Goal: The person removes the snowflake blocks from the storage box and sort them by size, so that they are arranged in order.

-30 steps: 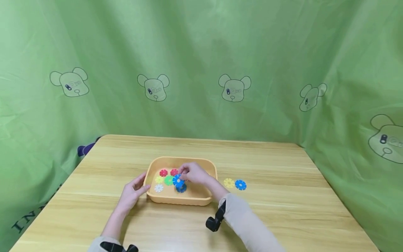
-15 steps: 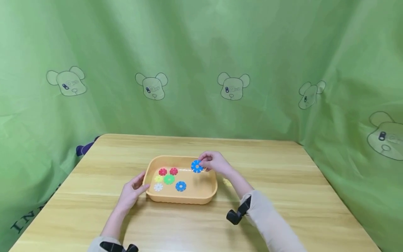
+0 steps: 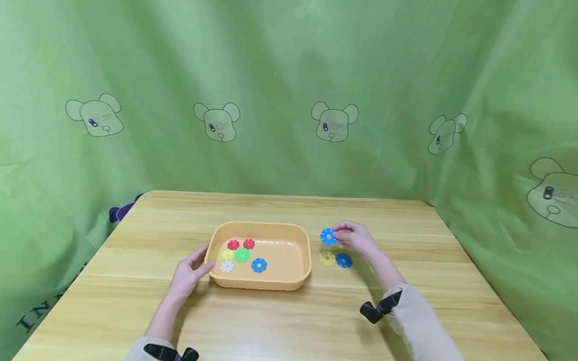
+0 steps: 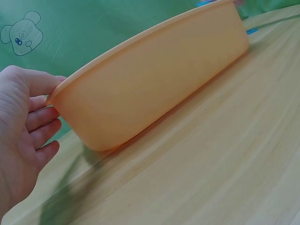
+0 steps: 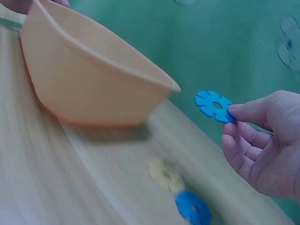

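My right hand (image 3: 358, 239) pinches a blue notched plastic disc (image 3: 328, 236) by its edge, thumb on top, in the air to the right of the tray. In the right wrist view the held blue disc (image 5: 214, 106) shows slots and a centre hole. On the table below it lie a yellow disc (image 3: 327, 258) and another blue disc (image 3: 344, 260), side by side. My left hand (image 3: 186, 277) holds the left end of the orange plastic tray (image 3: 257, 285), thumb over the rim (image 4: 119, 47) and fingers outside.
Inside the tray lie red discs (image 3: 233, 244), a yellow disc (image 3: 227, 255), a green disc (image 3: 242, 255), a white disc (image 3: 227, 266) and a blue disc (image 3: 259, 265). The tray stands on a wooden table (image 3: 266, 326). Behind hangs a green curtain (image 3: 271, 165).
My right hand has lifted the blue disc out of the tray and carried it right, past the tray's rim. The left hand stays at the tray's left end.
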{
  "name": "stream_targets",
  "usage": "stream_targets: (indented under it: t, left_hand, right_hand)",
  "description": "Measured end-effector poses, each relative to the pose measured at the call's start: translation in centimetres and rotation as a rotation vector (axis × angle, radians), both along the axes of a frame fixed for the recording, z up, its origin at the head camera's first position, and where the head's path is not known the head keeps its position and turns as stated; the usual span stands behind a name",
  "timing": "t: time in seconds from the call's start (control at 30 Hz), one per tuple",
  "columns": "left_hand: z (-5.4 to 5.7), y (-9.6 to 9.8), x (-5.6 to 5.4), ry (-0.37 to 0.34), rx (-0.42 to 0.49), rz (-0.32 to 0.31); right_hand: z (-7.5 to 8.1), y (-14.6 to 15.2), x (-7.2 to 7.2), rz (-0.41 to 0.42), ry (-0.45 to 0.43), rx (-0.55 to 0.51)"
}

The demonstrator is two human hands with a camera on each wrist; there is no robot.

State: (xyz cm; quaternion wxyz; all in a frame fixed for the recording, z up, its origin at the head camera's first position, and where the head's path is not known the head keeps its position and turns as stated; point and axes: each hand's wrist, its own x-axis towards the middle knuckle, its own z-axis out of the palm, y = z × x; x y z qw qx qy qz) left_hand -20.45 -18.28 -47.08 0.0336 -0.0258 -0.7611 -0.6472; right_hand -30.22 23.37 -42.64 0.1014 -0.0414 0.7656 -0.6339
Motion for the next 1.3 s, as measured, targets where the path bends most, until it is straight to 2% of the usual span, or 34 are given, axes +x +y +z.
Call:
stream_targets:
  t: [0.3,0.53,0.73,0.83,1.1,1.3]
  left_hand:
    - [0.1,0.0,0.0,-0.003,-0.013,-0.002]
    - [0.0,0.1,0.0,-0.007,-0.011,0.006]
    - [0.1,0.1,-0.1,-0.019,-0.014,0.017]
    - [0.0,0.1,-0.1,-0.024,-0.013,0.024]
    - [0.1,0.1,-0.1,-0.028,-0.007,0.019]
    - [0.2,0.1,0.0,-0.031,-0.007,0.013]
  right_hand:
    - [-2.0,5.3,1.1,-0.073,-0.046,0.014]
    - [-3.1,7.6,1.7,-0.100,-0.082,0.113]
    - [-3.6,8.3,2.1,-0.102,-0.074,0.299]
    - [-3.7,8.2,2.1,-0.094,-0.051,0.360]
    - [-3.9,7.6,2.3,-0.107,0.010,0.449]
    - [-4.1,7.6,2.1,-0.117,0.015,0.440]
